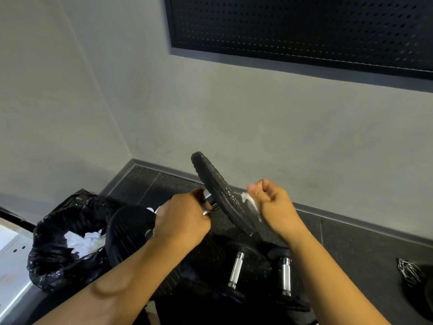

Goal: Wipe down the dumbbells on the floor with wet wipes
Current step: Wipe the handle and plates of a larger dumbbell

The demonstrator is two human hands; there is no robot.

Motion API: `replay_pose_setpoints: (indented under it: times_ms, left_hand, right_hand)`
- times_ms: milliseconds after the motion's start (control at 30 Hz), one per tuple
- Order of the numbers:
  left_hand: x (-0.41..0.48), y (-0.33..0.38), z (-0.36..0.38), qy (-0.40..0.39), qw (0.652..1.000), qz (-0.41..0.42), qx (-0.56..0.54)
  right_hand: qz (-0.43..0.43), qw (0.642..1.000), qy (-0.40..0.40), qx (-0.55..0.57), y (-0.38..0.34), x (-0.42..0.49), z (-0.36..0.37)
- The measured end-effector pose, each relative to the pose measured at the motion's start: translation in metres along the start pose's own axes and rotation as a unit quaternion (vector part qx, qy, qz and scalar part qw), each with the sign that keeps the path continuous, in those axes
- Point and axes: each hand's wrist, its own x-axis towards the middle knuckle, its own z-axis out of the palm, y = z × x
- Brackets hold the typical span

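Note:
I hold a black dumbbell (216, 186) up off the floor, tilted, with its far plate raised toward the wall. My left hand (182, 219) grips its chrome handle between the two plates. My right hand (273, 204) pinches a white wet wipe (250, 204) and presses it against the outer face of the far plate. Two more dumbbells lie on the floor below, showing their chrome handles, one on the left (236, 269) and one on the right (286, 276).
A black bin bag (58, 233) with crumpled white wipes inside stands at the left. The grey wall and dark skirting run close behind. A black object with a metal chain (410, 273) lies at the right on the speckled floor.

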Motion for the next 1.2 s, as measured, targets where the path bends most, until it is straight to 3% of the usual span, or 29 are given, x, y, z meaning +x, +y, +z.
replay_pose_setpoints:
  times_ms: [133,200,267,333,433,700,800,967,1067,1200]
  left_hand:
    - [0.007,-0.004,0.003,-0.008,1.0,-0.029,-0.001]
    - [0.009,-0.005,0.004,0.001,0.999,-0.049,-0.013]
    - [0.01,-0.004,0.003,0.0,0.997,-0.066,-0.037]
    - [0.009,-0.004,0.003,-0.01,0.994,-0.08,-0.076]
    - [0.007,-0.006,0.005,-0.015,0.988,-0.092,-0.126]
    - [0.01,-0.009,0.009,-0.02,0.981,-0.107,-0.161]
    - [0.014,-0.011,0.009,-0.011,0.977,-0.118,-0.177]
    - [0.02,-0.013,0.009,0.004,0.973,-0.133,-0.187]
    - [0.022,-0.013,0.01,0.007,0.971,-0.136,-0.196]
    - [0.021,-0.015,0.013,-0.003,0.969,-0.139,-0.203]
  right_hand:
    - [-0.108,0.992,-0.003,0.067,-0.045,-0.035,0.001]
    - [-0.151,0.988,0.001,-0.018,-0.048,-0.047,0.012]
    - [-0.183,0.973,0.064,-0.128,-0.036,-0.046,0.02]
    - [-0.165,0.968,0.135,-0.131,-0.021,-0.036,0.025]
    - [-0.124,0.971,0.183,-0.087,-0.001,-0.021,0.027]
    - [-0.04,0.961,0.185,-0.201,0.016,-0.001,0.031]
    - [-0.061,0.959,0.237,-0.146,0.014,-0.008,0.025]
    - [-0.192,0.941,0.278,0.012,-0.014,-0.039,0.034]
    - [-0.229,0.937,0.264,0.023,-0.028,-0.042,0.045]
    - [-0.263,0.93,0.252,-0.044,-0.025,-0.04,0.052]
